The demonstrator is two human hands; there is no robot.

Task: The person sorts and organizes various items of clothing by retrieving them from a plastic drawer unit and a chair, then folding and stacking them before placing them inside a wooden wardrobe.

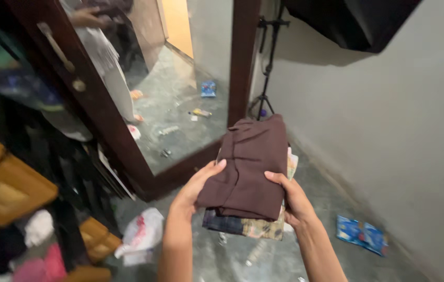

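A stack of folded clothes is held out in front of me, with a dark brown garment (250,162) on top and patterned fabric (256,227) showing beneath it. My left hand (197,186) grips the stack's left edge, thumb resting on the brown cloth. My right hand (291,196) grips the right edge the same way. The stack hovers above the grey floor, in front of a mirrored wardrobe door (180,94).
The open wardrobe (8,172) at left holds wooden drawers and loose clothes. A white plastic bag (141,235) lies on the floor by it. A blue packet (362,235) lies near the right wall. A light stand (266,73) rises behind the door.
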